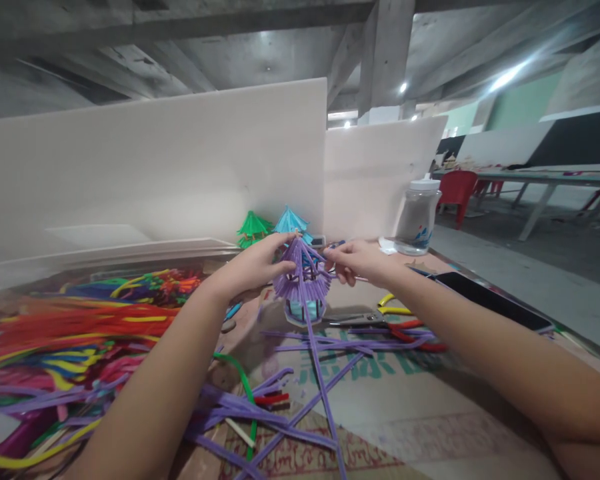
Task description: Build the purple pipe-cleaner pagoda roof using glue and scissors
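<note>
A small tiered pavilion (303, 288) made of purple pipe cleaners stands upright in front of me, with a pale blue base. My left hand (263, 263) is closed around the left side of its pointed roof, thumb at the front and fingers near the tip. At the roof's right edge, my right hand (355, 261) pinches a purple pipe cleaner; its fingertips partly hide the spot. One long purple pipe cleaner (318, 373) runs from the roof down the front toward me. Behind the pavilion are a green roof (253, 228) and a light blue roof (290, 220) of similar make.
Colourful pipe cleaners (105, 323) pile up at left; loose purple ones cross the table's front. Scissors (357, 320) and red-handled pliers (417, 337) lie right of the pavilion. A dark phone (490, 301) and a clear bottle (416, 220) are farther right. White boards (180, 167) stand behind.
</note>
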`<control>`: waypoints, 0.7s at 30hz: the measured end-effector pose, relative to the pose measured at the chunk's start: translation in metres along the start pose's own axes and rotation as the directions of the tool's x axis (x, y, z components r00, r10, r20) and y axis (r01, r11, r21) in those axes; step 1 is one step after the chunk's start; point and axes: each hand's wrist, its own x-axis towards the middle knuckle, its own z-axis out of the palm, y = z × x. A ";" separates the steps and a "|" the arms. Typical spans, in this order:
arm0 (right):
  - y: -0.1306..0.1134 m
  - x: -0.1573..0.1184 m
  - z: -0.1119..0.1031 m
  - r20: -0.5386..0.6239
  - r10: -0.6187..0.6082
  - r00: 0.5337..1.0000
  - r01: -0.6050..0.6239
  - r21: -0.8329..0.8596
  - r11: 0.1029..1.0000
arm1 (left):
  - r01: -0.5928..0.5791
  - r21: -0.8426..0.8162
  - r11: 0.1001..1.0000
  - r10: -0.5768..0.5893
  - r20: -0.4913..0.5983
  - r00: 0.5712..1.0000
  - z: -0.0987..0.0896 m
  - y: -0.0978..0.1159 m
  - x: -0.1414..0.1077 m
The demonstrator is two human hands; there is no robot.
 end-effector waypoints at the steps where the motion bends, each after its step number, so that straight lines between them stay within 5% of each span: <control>1: 0.005 0.004 -0.006 -0.101 -0.039 0.994 0.027 -0.125 0.992 | -0.001 0.001 1.000 0.001 0.000 1.000 0.000 0.000 0.000; 3: 0.018 0.011 -0.013 -0.264 -0.128 0.956 0.039 -0.318 0.947 | 0.000 0.003 1.000 0.000 -0.010 1.000 0.001 0.000 0.001; 6: 0.046 0.019 -0.009 -0.342 -0.177 0.923 0.012 -0.434 0.901 | 0.005 0.006 1.000 -0.005 -0.036 0.999 0.003 0.002 0.002; 12: 0.087 0.015 0.014 -0.190 -0.198 0.961 0.023 -0.663 0.748 | 0.001 0.021 1.000 0.000 -0.066 0.998 0.006 0.002 0.004; 21: 0.095 0.018 0.021 0.004 -0.161 0.987 0.102 -0.792 0.603 | 0.002 -0.032 0.999 -0.006 -0.123 0.992 0.006 0.001 0.007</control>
